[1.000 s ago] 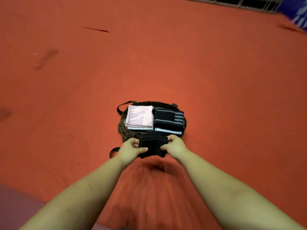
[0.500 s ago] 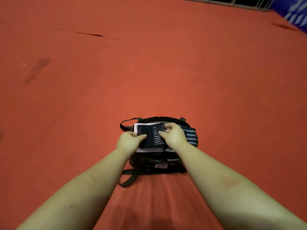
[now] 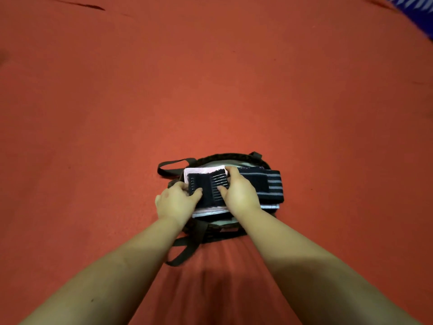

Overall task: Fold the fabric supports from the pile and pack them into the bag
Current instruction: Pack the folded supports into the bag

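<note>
Hands work as a pair: left hand [image 3: 174,202] and right hand [image 3: 239,191] pinch opposite edges of the folded black support [image 3: 208,186], keeping it flat atop the pink stack [image 3: 199,171] in the bag [image 3: 225,157], left of the striped support [image 3: 269,184], likely to seat it squarely.

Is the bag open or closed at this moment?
Open. The bag's rim rings folded supports: a pink one and a striped one, with both hands placing a black one.
</note>
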A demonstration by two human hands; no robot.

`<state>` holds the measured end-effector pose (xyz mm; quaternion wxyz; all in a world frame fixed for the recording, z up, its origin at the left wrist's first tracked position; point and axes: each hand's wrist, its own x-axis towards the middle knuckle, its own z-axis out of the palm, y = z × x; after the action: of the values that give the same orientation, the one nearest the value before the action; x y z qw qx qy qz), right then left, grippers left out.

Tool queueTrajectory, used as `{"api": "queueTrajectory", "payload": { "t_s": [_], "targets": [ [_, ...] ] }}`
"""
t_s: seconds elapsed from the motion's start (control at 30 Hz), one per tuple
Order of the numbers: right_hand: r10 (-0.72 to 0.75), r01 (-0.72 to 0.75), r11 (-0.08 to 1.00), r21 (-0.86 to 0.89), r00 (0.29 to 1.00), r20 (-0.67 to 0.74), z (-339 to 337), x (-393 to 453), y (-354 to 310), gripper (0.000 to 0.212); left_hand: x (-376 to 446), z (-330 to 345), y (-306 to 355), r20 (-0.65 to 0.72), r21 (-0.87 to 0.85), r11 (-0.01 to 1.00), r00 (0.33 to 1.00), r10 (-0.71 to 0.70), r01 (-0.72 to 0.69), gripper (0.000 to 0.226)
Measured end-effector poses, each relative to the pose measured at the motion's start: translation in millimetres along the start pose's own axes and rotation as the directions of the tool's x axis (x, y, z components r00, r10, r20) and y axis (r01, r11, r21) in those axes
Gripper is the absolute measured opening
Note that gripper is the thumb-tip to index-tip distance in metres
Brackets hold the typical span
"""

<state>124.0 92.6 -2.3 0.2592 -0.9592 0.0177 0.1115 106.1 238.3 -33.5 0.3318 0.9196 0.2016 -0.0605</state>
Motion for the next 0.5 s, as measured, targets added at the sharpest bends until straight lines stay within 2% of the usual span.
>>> {"api": "queueTrajectory", "payload": {
  "t_s": [0.07, 0.13, 0.17, 0.2, 0.23, 0.27, 0.3, 0.4, 0.5],
  "targets": [
    [-0.101, 0.100, 0.989, -0.105, 0.995, -0.007, -2.8, 0.0, 1.7, 0.052, -3.5, -0.8, 2.9, -0.067, 0.029, 1.000, 0.998, 0.011, -0.009, 0.037],
    [-0.273, 0.267, 0.914, -0.305, 0.962, 0.022, -4.4, -2.8, 2.5, 0.052, -6.9, -1.5, 2.8, -0.128, 0.131, 0.984, 0.983, 0.134, -0.118, 0.046],
    [-0.340, 0.339, 0.861, -0.379, 0.938, 0.065, -4.3, -4.9, 3.2, 0.051, -9.7, -0.3, 2.0, -0.110, 0.231, 0.939, 0.952, 0.286, -0.255, 0.049],
    [-0.373, 0.387, 0.818, -0.425, 0.920, 0.121, -3.5, -6.8, 4.8, 0.051, -11.3, 0.9, 1.1, -0.089, 0.333, 0.854, 0.889, 0.450, -0.399, 0.047],
    [-0.375, 0.414, 0.789, -0.454, 0.910, 0.179, -2.3, -8.6, 7.1, 0.050, -12.5, 2.3, 0.4, -0.044, 0.404, 0.767, 0.827, 0.560, -0.498, 0.041],
    [-0.357, 0.429, 0.766, -0.479, 0.903, 0.237, -1.0, -9.4, 10.8, 0.051, -15.0, 2.5, 1.4, 0.032, 0.453, 0.700, 0.795, 0.606, -0.552, 0.038],
    [-0.334, 0.438, 0.744, -0.504, 0.898, 0.288, -0.1, -9.5, 14.6, 0.051, -17.4, 2.0, 2.7, 0.106, 0.488, 0.657, 0.786, 0.609, -0.575, 0.039],
    [-0.287, 0.439, 0.737, -0.514, 0.892, 0.350, 1.5, -11.0, 23.9, 0.054, -22.4, 3.2, 6.6, 0.257, 0.515, 0.644, 0.819, 0.513, -0.566, 0.041],
    [-0.321, 0.450, 0.760, -0.469, 0.887, 0.331, -5.7, -8.5, 24.9, 0.055, -17.6, 4.0, 12.5, 0.220, 0.580, 0.601, 0.816, 0.534, -0.550, 0.041]
  ]
}}
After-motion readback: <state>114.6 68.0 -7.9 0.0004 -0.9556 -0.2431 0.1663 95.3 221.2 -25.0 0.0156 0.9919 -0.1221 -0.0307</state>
